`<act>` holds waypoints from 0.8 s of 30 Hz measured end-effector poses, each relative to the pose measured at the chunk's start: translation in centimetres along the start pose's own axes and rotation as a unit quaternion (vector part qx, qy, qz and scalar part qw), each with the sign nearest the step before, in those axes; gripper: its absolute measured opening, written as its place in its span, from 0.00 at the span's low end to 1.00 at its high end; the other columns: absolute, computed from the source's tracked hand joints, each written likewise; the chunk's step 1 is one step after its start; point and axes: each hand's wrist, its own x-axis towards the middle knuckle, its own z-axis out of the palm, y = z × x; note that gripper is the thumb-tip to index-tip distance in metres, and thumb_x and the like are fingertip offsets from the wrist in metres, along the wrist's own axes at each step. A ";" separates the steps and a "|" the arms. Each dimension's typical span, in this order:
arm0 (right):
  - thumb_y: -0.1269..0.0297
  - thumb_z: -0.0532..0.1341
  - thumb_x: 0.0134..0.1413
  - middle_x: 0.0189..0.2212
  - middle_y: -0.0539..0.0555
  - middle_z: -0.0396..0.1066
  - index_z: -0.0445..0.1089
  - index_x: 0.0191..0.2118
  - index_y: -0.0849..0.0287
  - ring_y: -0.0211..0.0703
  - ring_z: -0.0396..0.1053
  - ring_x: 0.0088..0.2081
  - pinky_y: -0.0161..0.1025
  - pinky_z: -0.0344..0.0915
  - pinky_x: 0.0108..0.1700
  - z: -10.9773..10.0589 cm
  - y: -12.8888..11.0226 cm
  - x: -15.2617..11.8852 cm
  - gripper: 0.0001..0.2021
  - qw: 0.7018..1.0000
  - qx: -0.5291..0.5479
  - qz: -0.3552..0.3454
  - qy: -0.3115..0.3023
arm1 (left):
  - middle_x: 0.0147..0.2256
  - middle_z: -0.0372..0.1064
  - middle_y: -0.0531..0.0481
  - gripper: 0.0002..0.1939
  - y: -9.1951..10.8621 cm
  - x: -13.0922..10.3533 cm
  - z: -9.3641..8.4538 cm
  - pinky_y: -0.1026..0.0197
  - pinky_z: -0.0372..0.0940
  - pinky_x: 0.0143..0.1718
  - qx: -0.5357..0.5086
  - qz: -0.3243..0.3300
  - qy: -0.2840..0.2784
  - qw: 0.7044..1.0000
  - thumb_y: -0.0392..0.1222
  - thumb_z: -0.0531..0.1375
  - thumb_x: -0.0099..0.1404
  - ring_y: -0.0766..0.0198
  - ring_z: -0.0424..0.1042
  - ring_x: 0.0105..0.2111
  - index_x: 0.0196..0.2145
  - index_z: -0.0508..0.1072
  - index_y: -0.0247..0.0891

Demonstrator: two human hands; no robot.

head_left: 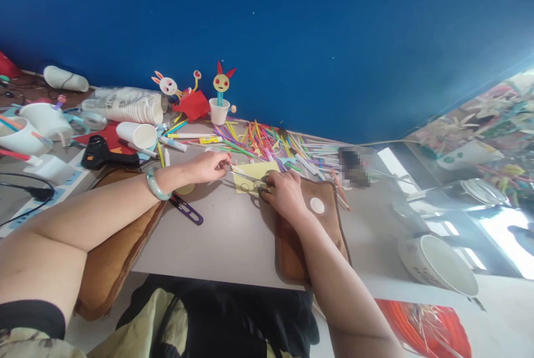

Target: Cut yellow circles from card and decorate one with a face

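Observation:
My right hand (pixel 286 191) is closed on a pair of scissors (pixel 245 173), their blades pointing left over a sheet of yellow paper (pixel 271 168) on the table. My left hand (pixel 213 165), with a bangle at its wrist, is pinched close to the scissor tips. Something small and red shows at its fingertips, but I cannot make out what it holds. Below my left wrist lies a dark purple cutter (pixel 188 211). A white disc (pixel 317 205) rests on a brown cloth pad (pixel 294 258) beside my right wrist.
Pipe cleaners (pixel 261 138), pens and markers lie heaped along the wall. A black glue gun (pixel 108 155), stacked paper cups (pixel 125 108) and a power strip (pixel 67 183) are at left. Two paper rabbit figures, one in a cup (pixel 219 112), stand behind. A white bowl (pixel 446 266) is at right.

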 end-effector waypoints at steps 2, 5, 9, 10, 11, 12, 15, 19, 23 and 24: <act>0.71 0.60 0.40 0.24 0.51 0.69 0.62 0.26 0.56 0.46 0.64 0.32 0.46 0.54 0.48 0.1 0.1 0.2 0.05 1.000 0.008 0.011 -0.013 | 0.36 0.76 0.47 0.13 0.1 -0.1 0.0 0.59 0.67 0.39 0.006 -0.005 -0.009 1.000 0.41 0.57 0.59 0.59 0.75 0.36 0.42 0.73 0.38; 0.72 0.59 0.37 0.20 0.48 0.64 0.58 0.23 0.55 0.43 0.60 0.29 0.42 0.56 0.42 0.0 0.3 0.4 0.08 0.998 0.058 0.031 0.015 | 0.39 0.76 0.46 0.16 0.0 -0.1 0.2 0.58 0.67 0.40 -0.006 -0.007 -0.006 1.000 0.42 0.57 0.59 0.59 0.74 0.37 0.45 0.72 0.37; 0.68 0.60 0.38 0.20 0.47 0.60 0.55 0.22 0.55 0.39 0.56 0.26 0.36 0.54 0.31 0.0 0.0 0.2 0.10 0.969 0.228 0.065 0.065 | 0.45 0.72 0.43 0.27 0.3 0.0 0.2 0.56 0.67 0.44 -0.075 -0.011 0.023 0.997 0.52 0.63 0.56 0.56 0.72 0.43 0.51 0.69 0.37; 0.67 0.60 0.38 0.21 0.46 0.60 0.56 0.22 0.55 0.38 0.56 0.26 0.35 0.54 0.29 0.0 -0.2 0.1 0.09 0.955 0.283 0.067 0.056 | 0.47 0.71 0.43 0.30 0.4 0.0 0.1 0.55 0.67 0.46 -0.096 -0.011 0.025 0.995 0.54 0.65 0.55 0.55 0.72 0.46 0.52 0.68 0.37; 0.66 0.61 0.39 0.21 0.46 0.60 0.56 0.23 0.55 0.37 0.55 0.25 0.34 0.53 0.28 -0.1 -0.3 0.0 0.09 0.939 0.335 0.064 0.042 | 0.49 0.70 0.42 0.34 0.6 0.0 0.0 0.55 0.66 0.48 -0.117 -0.011 0.028 0.993 0.55 0.67 0.53 0.54 0.70 0.48 0.53 0.67 0.38; 0.66 0.61 0.39 0.22 0.46 0.60 0.57 0.24 0.56 0.36 0.55 0.25 0.34 0.53 0.27 -0.1 -0.5 -0.2 0.09 0.924 0.378 0.055 0.027 | 0.50 0.69 0.42 0.36 0.8 0.0 0.0 0.54 0.66 0.49 -0.137 -0.009 0.033 0.990 0.56 0.68 0.51 0.53 0.70 0.50 0.54 0.66 0.38; 0.66 0.62 0.41 0.22 0.45 0.60 0.56 0.23 0.56 0.34 0.54 0.25 0.33 0.52 0.28 -0.3 -1.0 -0.4 0.11 0.901 0.433 0.007 -0.009 | 0.50 0.69 0.40 0.42 1.2 0.0 -0.1 0.53 0.65 0.51 -0.196 0.001 0.067 0.978 0.53 0.70 0.48 0.54 0.70 0.50 0.58 0.63 0.37; 0.67 0.63 0.43 0.23 0.46 0.61 0.56 0.23 0.57 0.34 0.53 0.26 0.33 0.51 0.28 -0.6 -1.3 -0.6 0.12 0.898 0.437 -0.028 -0.048 | 0.41 0.75 0.44 0.37 1.5 -0.1 -0.2 0.56 0.68 0.44 -0.268 0.008 0.019 0.963 0.49 0.72 0.47 0.58 0.74 0.41 0.53 0.69 0.35; 0.67 0.64 0.42 0.25 0.47 0.64 0.56 0.24 0.56 0.36 0.59 0.28 0.35 0.56 0.32 -0.7 -1.8 -0.8 0.12 0.883 0.470 -0.006 -0.012 | 0.33 0.78 0.46 0.18 2.3 -0.7 -0.4 0.61 0.69 0.30 -0.284 -0.027 -0.151 0.946 0.49 0.70 0.50 0.58 0.76 0.32 0.37 0.79 0.35; 0.66 0.64 0.42 0.27 0.48 0.66 0.57 0.24 0.56 0.37 0.61 0.29 0.36 0.58 0.33 -0.8 -2.1 -0.9 0.12 0.875 0.483 0.010 0.008 | 0.33 0.78 0.47 0.17 2.6 -0.9 -0.5 0.61 0.69 0.30 -0.290 -0.039 -0.166 0.942 0.47 0.69 0.51 0.58 0.76 0.32 0.37 0.79 0.36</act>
